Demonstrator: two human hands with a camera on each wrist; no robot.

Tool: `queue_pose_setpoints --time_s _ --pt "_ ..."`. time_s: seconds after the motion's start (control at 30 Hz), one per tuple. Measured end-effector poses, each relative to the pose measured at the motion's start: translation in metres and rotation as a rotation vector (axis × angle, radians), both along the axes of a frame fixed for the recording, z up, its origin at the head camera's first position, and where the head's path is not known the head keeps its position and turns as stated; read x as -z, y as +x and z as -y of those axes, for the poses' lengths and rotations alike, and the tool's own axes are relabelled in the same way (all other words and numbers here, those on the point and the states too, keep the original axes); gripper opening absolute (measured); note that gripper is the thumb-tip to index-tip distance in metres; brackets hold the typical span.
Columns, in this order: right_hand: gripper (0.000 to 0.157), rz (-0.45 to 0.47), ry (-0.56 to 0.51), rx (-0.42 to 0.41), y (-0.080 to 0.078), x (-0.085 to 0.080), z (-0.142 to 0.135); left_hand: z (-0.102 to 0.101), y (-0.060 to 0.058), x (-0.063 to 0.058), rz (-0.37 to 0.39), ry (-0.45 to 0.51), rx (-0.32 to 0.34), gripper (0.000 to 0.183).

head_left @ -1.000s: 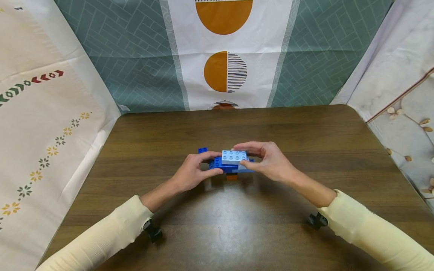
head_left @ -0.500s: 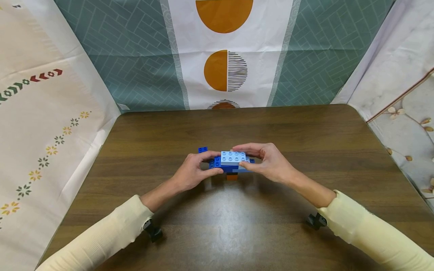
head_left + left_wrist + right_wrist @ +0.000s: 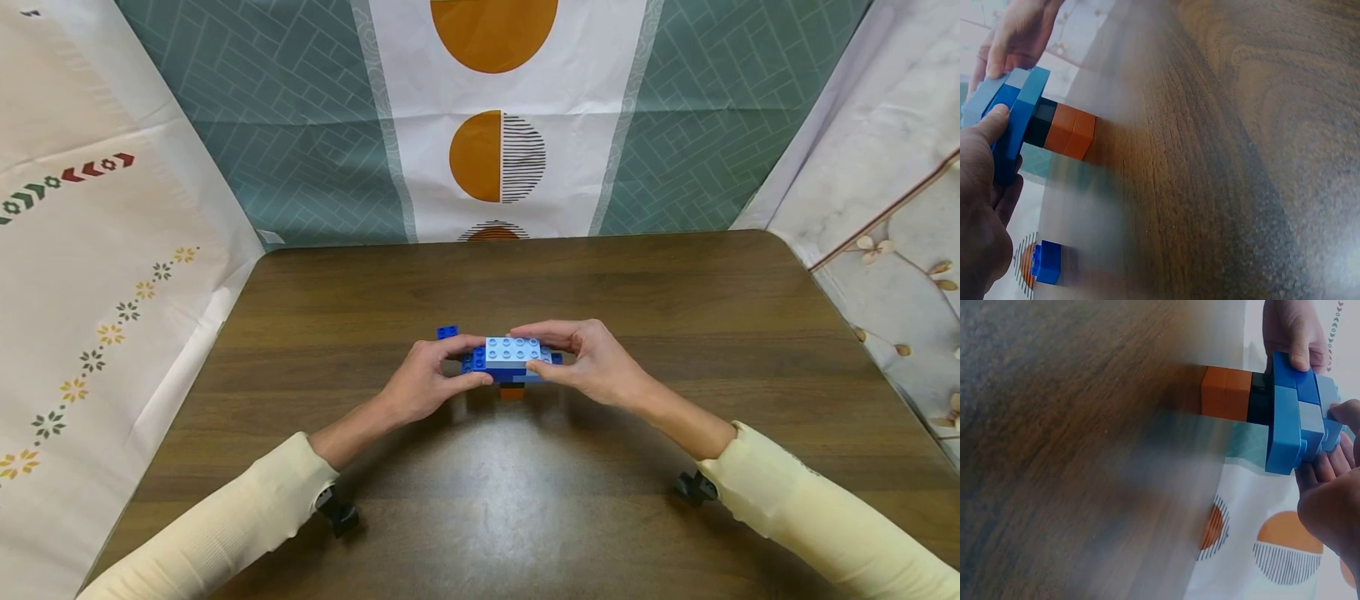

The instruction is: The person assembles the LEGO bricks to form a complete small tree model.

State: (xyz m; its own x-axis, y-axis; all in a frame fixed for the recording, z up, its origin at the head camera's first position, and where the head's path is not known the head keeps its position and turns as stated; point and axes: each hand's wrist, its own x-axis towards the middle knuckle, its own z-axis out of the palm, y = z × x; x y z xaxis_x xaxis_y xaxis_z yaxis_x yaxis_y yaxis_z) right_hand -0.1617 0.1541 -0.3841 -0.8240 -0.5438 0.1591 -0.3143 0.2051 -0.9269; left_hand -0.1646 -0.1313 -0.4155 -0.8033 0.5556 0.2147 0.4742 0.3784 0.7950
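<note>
A stack of toy building bricks stands upright at the table's middle, orange bricks at its foot and a dark brick over them. Wider blue layers spread above this post. My left hand grips the dark blue brick in the upper part, thumb on its near side. A light blue brick with two rows of studs sits on top, pinched by my right hand between thumb and fingers. In the right wrist view, lighter blue bricks show lower in the stack, staggered sideways.
A loose small dark blue brick lies on the wooden table just behind my left hand. Patterned cloth hangs at the table's far edge, with more cloth along both sides.
The light blue top brick has shifted slightly left and lower, lining up over the dark blue brick. My right hand has moved with it; the left hand keeps its grip in nearly the same place.
</note>
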Motion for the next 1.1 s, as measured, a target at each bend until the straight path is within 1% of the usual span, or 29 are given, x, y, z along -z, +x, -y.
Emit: queue_pose_setpoints --time_s 0.2,0.37,0.47,0.6,0.67,0.73,0.87,0.97,1.1 --pt "0.043 -0.012 0.005 -0.014 0.001 0.001 0.000 0.001 0.001 0.001 -0.007 -0.011 -0.005 0.049" --pt "0.044 0.024 -0.008 -0.020 0.000 0.000 -0.004 -0.001 0.000 0.001 -0.008 -0.006 0.000 0.049" --pt "0.044 0.042 -0.004 -0.004 0.001 0.001 -0.004 -0.002 0.000 0.001 -0.019 -0.009 0.002 0.049" --pt "0.041 0.039 0.022 0.034 0.001 0.002 -0.002 -0.002 -0.001 -0.001 -0.036 -0.016 0.003 0.052" --pt "0.039 0.038 0.030 0.048 0.001 0.003 -0.002 -0.003 -0.002 -0.004 -0.040 0.007 0.000 0.053" --pt "0.039 0.035 0.032 0.054 0.001 0.004 -0.001 -0.003 -0.002 -0.009 -0.043 0.054 -0.003 0.051" --pt "0.038 0.023 0.031 0.060 0.000 0.004 -0.002 -0.006 -0.002 -0.017 -0.063 0.137 -0.003 0.041" --pt "0.038 0.015 0.028 0.061 0.001 0.004 -0.002 -0.009 -0.002 -0.020 -0.071 0.145 -0.009 0.036" --pt "0.038 0.009 0.037 0.061 0.000 0.004 -0.002 -0.009 0.000 -0.020 -0.058 0.147 -0.025 0.034"
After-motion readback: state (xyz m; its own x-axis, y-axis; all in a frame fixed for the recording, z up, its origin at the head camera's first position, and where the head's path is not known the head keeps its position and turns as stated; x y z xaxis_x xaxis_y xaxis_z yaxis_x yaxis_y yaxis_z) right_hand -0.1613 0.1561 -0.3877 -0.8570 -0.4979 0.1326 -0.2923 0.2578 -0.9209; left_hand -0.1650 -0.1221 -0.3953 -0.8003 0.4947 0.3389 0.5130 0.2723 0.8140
